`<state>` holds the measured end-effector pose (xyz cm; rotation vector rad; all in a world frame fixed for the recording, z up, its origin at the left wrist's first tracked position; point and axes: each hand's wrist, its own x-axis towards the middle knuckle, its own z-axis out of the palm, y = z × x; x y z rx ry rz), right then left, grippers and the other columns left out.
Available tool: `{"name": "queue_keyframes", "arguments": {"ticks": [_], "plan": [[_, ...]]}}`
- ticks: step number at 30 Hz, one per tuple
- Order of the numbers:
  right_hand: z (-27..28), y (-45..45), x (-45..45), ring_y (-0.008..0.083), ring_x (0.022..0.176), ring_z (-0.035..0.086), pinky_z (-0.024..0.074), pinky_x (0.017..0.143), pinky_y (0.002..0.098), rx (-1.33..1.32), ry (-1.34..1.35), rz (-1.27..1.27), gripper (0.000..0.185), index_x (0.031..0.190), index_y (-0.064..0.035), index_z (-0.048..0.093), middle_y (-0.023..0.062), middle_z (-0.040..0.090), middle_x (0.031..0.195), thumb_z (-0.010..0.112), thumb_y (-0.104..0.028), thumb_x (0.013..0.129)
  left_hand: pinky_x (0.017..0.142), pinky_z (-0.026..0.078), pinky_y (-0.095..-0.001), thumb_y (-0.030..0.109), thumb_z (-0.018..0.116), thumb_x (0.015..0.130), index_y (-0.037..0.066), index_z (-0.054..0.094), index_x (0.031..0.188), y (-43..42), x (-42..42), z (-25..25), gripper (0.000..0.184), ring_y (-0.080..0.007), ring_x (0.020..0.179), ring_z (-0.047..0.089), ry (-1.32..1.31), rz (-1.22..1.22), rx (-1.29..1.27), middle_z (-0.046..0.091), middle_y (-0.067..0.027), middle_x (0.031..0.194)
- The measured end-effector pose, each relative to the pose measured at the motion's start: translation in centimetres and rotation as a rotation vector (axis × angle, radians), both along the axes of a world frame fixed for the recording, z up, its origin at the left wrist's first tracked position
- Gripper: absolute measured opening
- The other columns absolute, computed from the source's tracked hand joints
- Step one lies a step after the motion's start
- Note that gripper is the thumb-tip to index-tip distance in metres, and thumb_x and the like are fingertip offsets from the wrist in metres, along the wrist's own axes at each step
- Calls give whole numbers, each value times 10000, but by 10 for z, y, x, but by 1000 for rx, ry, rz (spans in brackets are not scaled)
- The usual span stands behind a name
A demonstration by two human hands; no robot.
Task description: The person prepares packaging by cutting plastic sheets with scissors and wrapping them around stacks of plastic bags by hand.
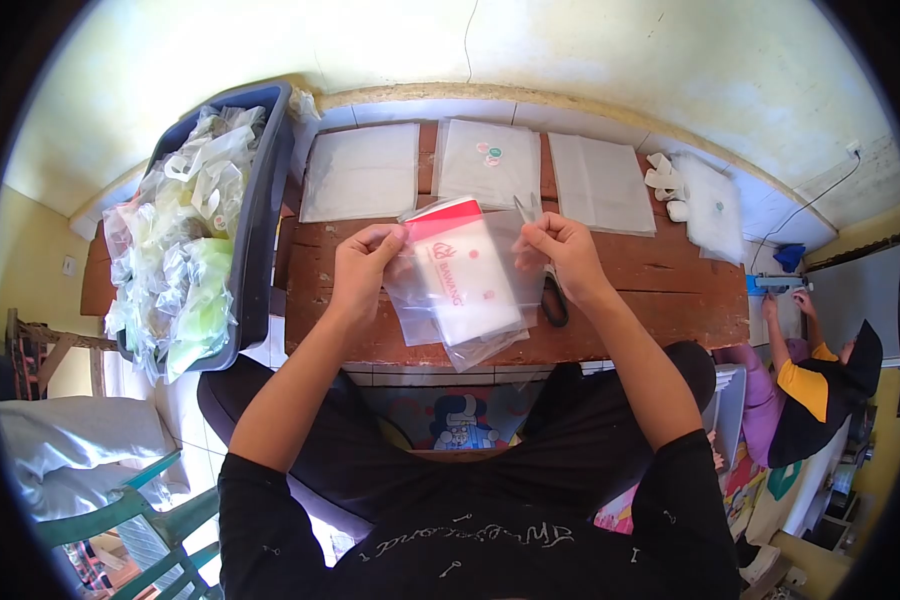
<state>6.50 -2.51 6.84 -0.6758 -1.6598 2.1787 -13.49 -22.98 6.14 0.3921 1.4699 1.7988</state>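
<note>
A white plastic packet (475, 300) printed "BAWANG", with a red band at its top, lies against a clear plastic bag (405, 305) above the near edge of the bench (640, 300), around the middle of its length. Whether the packet is inside the bag or just over it, I cannot tell.

The left hand (363, 262) pinches the bag's upper left part between thumb and fingers. The right hand (568, 262) has its thumb and fingers pressed together on clear film at the opposite side. Scissors (554, 302) with black handles show beside and below that hand, their blades pointing toward the far edge; whether they are held or lying is hidden.

Along the far edge lie a left stack of clear bags (355, 175), a middle stack (475, 180) with coloured stickers on top, and a right stack (600, 185). White rolls (663, 180) and a pile of whitish plastic (712, 215) sit by the far right corner.

At the left end stands a dark tub (255, 215) heaped with crumpled plastic bags (185, 235). Beyond the right end, a co-worker (805, 385) reaches to a blue device (767, 284).
</note>
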Motion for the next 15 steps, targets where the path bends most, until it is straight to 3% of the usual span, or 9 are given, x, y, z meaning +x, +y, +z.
{"name": "queue_keyframes", "arguments": {"ticks": [2, 6, 8, 9, 11, 12, 15], "plan": [[-5, 1, 0, 122, 725, 647, 493, 659, 234, 181, 46, 38, 132, 983, 1, 603, 81, 680, 858, 652, -98, 910, 642, 503, -199, 170, 676, 911, 28, 666, 905, 0, 0, -1, 142, -67, 640, 587, 48, -8, 12, 643, -2, 760], [14, -17, -7, 175, 863, 661, 509, 770, 269, 169, 76, -56, 296, 1110, -11, 595, 118, 677, 984, 710, -84, 847, 560, 419, -185, 106, 707, 875, 36, 662, 873, -3, 3, 6, 84, -41, 610, 521, 30, -51, 58, 633, 10, 748], [12, -19, -11, 281, 1071, 614, 487, 907, 347, 851, 120, -130, 473, 1224, -62, 571, 163, 613, 1181, 748, -89, 787, 544, 381, -183, 71, 725, 852, 32, 660, 853, -5, 5, 10, 75, -32, 601, 483, 34, -88, 68, 631, 16, 752], [15, -23, -12, 281, 1071, 614, 487, 907, 347, 851, 120, -132, 473, 1224, -62, 571, 163, 613, 1181, 748, -89, 787, 551, 389, -182, 57, 733, 841, 31, 661, 853, -5, 6, 13, 77, -30, 614, 495, 73, -110, 35, 631, 15, 748], [31, -34, -13, 303, 1226, 519, 401, 1043, 434, 1210, 160, -108, 543, 1249, -92, 578, 173, 545, 1306, 766, -73, 739, 558, 397, -181, 43, 741, 829, 30, 661, 852, -4, 11, 16, 84, -28, 626, 507, 112, -133, 1, 632, 14, 744], [36, -39, -13, 303, 1226, 519, 401, 1043, 434, 1210, 160, -108, 543, 1249, -92, 578, 173, 545, 1306, 766, -73, 739, 562, 405, -181, 39, 749, 820, 29, 664, 860, -3, 15, 17, 95, -28, 640, 521, 175, -131, 16, 633, 14, 743], [42, -48, -14, 331, 1282, 459, 319, 1100, 498, 1409, 223, -66, 417, 1129, -100, 649, 159, 513, 1345, 764, -83, 729, 573, 419, -186, 41, 763, 807, 28, 669, 866, -3, 20, 18, 112, -29, 668, 543, 244, -144, 29, 638, 13, 750]]}}
